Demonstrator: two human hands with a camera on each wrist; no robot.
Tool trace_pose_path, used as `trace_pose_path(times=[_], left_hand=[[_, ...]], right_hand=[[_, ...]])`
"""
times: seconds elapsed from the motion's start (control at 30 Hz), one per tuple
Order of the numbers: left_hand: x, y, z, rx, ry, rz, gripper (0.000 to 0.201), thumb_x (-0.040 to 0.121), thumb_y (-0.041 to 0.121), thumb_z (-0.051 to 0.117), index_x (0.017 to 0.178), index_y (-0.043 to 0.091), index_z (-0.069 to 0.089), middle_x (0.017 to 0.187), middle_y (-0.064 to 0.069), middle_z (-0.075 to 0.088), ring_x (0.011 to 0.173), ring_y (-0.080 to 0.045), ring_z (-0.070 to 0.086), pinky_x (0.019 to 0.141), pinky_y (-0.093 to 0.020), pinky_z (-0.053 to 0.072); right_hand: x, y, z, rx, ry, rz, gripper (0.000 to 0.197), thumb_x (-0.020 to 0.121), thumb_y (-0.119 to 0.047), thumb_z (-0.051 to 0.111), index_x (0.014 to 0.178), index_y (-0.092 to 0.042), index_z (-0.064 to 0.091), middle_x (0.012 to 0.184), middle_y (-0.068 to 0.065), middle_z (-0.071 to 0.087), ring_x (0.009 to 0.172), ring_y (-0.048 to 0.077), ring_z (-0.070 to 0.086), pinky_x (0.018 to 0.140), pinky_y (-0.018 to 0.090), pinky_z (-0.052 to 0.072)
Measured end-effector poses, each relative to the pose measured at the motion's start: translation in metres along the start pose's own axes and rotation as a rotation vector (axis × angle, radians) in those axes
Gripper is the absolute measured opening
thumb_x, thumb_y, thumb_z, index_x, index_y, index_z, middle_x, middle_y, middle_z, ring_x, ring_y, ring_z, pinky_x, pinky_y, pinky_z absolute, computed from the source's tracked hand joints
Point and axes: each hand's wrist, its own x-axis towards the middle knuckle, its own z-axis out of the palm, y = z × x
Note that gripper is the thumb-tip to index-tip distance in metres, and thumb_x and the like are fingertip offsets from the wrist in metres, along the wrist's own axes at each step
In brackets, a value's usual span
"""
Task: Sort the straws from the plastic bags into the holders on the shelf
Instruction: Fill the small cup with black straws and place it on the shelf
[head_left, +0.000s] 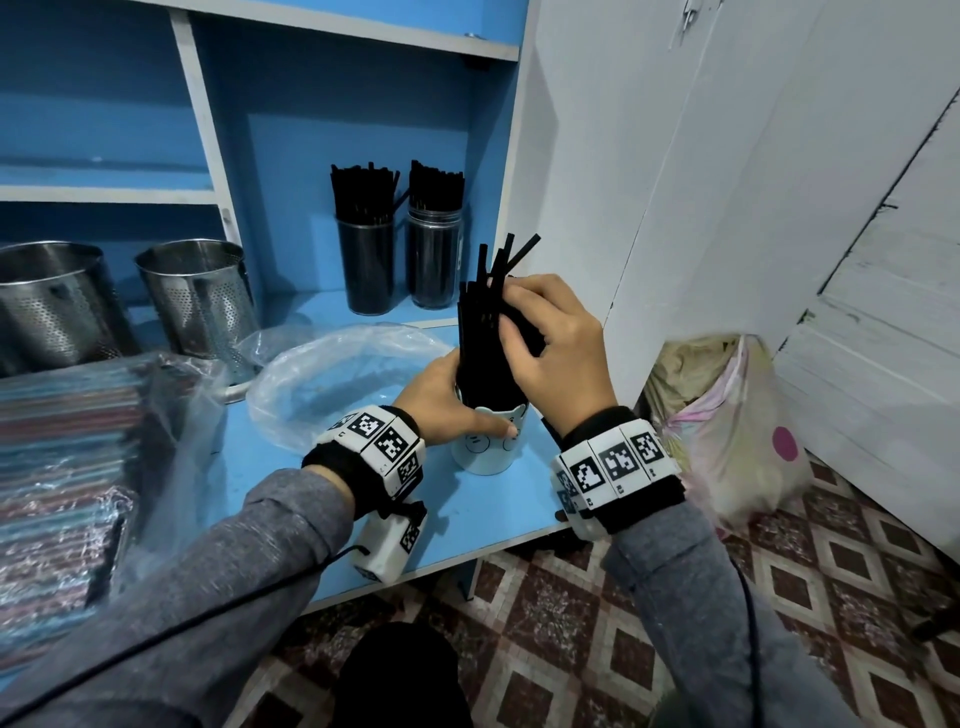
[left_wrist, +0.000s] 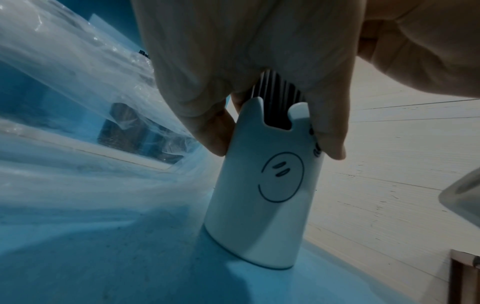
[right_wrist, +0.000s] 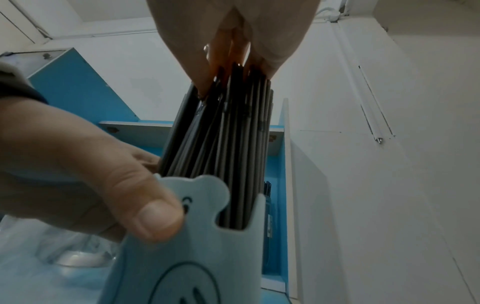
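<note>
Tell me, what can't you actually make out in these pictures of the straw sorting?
- How deep the black straws reach inside the cat-eared cup: its wall hides them in all views.
- The right hand fingertips: buried among the straws in the head view.
- The packs in the plastic bag: blurred at the head view's left edge.
- What the two steel holders hold: their walls hide it.

Grey long sleeves (head_left: 249, 561) on both arms. Black wristbands (head_left: 337, 467) carrying white blocks with black square-pattern markers (head_left: 613, 462). Thin black cable (head_left: 171, 634) along left sleeve.
</note>
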Motion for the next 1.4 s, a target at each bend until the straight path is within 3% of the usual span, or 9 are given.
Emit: trace_pose_path(times=[0.13,0.37,0.47,0.67,0.8,0.93,1.03,1.2,1.4], left_hand=[[-0.003,0.004,0.000,-0.035,-0.029,0.024,0.082,0.056,0.025,0.095,0.126,0.028,0.053,0.110,0.015,0.066,0.101,0.005,0.061,0.080,-0.014,0.048],[-0.011,0.005,-0.006,-0.060,-0.089,-0.031,0.090,0.064,0.032,0.091,0.138,0.025,0.041,0.122,0.010,0.058,0.112,-0.002,0.055,0.091,-0.019,0.046],[-0.012,0.005,-0.013,-0.066,-0.106,-0.059,0.088,0.068,0.026,0.089,0.139,0.030,0.038,0.116,0.009,0.059,0.107,-0.003,0.057,0.082,-0.016,0.047],[-0.011,0.005,-0.011,-0.018,-0.062,-0.038,0.081,0.065,0.029,0.091,0.130,0.028,0.043,0.118,0.009,0.058,0.109,-0.008,0.055,0.084,-0.017,0.045],[-0.011,0.002,-0.009,0.009,-0.029,-0.038,0.086,0.063,0.035,0.091,0.133,0.023,0.043,0.123,0.008,0.058,0.113,-0.009,0.055,0.096,-0.028,0.047],[-0.010,0.001,-0.009,0.021,-0.021,-0.055,0.083,0.062,0.036,0.091,0.128,0.028,0.041,0.121,0.010,0.057,0.109,-0.007,0.054,0.086,-0.021,0.045],[-0.010,0.001,-0.009,0.018,-0.016,-0.062,0.082,0.061,0.035,0.092,0.126,0.030,0.041,0.119,0.008,0.059,0.111,-0.009,0.055,0.090,-0.024,0.045],[-0.011,0.001,-0.009,0.016,-0.015,-0.055,0.085,0.061,0.034,0.092,0.130,0.026,0.043,0.119,0.008,0.059,0.112,-0.010,0.056,0.097,-0.029,0.047],[-0.011,0.002,-0.011,0.032,-0.025,-0.060,0.082,0.062,0.037,0.091,0.126,0.027,0.042,0.118,0.010,0.057,0.109,-0.010,0.055,0.089,-0.025,0.045]], right_hand=[[-0.007,-0.005,0.001,-0.031,0.038,0.005,0.016,0.082,0.001,0.067,0.096,0.000,0.073,0.096,0.010,0.068,0.096,0.024,0.066,0.088,0.030,0.052],[0.012,-0.007,-0.011,-0.007,-0.102,0.097,0.020,0.085,-0.023,0.072,0.090,-0.004,0.069,0.086,0.004,0.059,0.078,0.016,0.056,0.074,0.021,0.044],[0.015,-0.006,-0.014,-0.013,-0.116,0.069,0.019,0.085,-0.021,0.073,0.091,-0.004,0.068,0.089,0.006,0.059,0.081,0.018,0.057,0.077,0.022,0.045],[0.003,-0.014,-0.015,-0.021,-0.001,-0.050,0.012,0.083,-0.009,0.074,0.085,0.000,0.066,0.090,0.011,0.055,0.082,0.018,0.052,0.078,0.021,0.042],[-0.009,-0.020,-0.014,-0.002,-0.043,-0.022,0.008,0.088,-0.007,0.068,0.088,-0.001,0.064,0.083,0.003,0.058,0.071,0.007,0.046,0.069,0.010,0.037],[-0.018,-0.018,-0.012,-0.012,-0.108,0.041,0.011,0.089,-0.009,0.068,0.090,0.001,0.065,0.078,0.008,0.060,0.063,0.018,0.052,0.062,0.025,0.046],[-0.025,-0.015,-0.009,-0.048,-0.173,0.104,0.014,0.089,-0.011,0.069,0.090,0.002,0.067,0.077,0.012,0.063,0.064,0.024,0.057,0.064,0.038,0.050],[-0.026,-0.018,-0.007,-0.024,-0.133,0.121,0.014,0.086,-0.013,0.073,0.083,-0.001,0.067,0.072,0.009,0.063,0.062,0.021,0.057,0.062,0.037,0.051],[0.002,-0.025,-0.017,-0.016,-0.011,0.022,0.040,0.085,-0.018,0.073,0.121,-0.006,0.059,0.095,0.004,0.057,0.078,0.013,0.053,0.077,0.018,0.047]])
